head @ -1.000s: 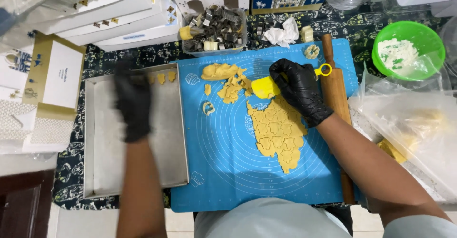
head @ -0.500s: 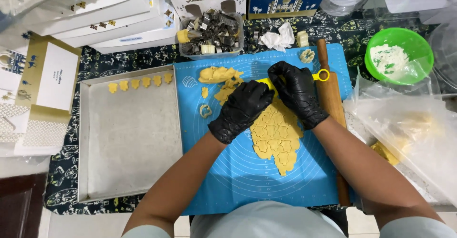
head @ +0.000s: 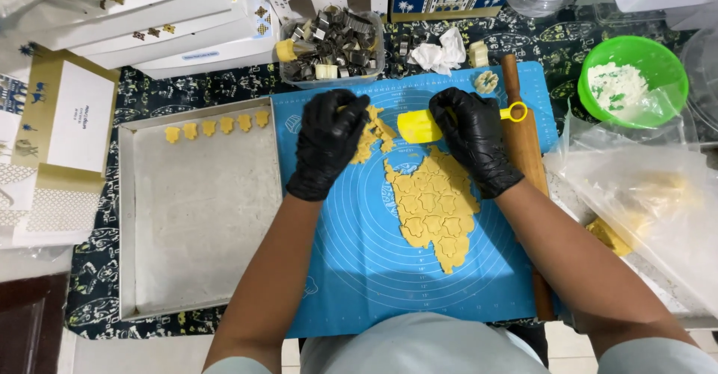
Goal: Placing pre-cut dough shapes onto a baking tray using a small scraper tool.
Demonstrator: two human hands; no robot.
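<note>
While our right hand (head: 473,148) gripped the yellow scraper (head: 420,126), our left hand (head: 327,146) curled its fingers over dough scraps (head: 374,136). Just below lay the cut dough (head: 432,202); five cookies (head: 217,128) sat on the tray (head: 202,217), most unfilled.

A green bowl (head: 634,82) of white flour sits at the far right, next to clear plastic bags (head: 643,194). A clear tub of metal cutters (head: 333,45) stands beyond the mat, beside crumpled white tissue (head: 441,54). White and gold boxes (head: 127,15) are stacked at the far left.
</note>
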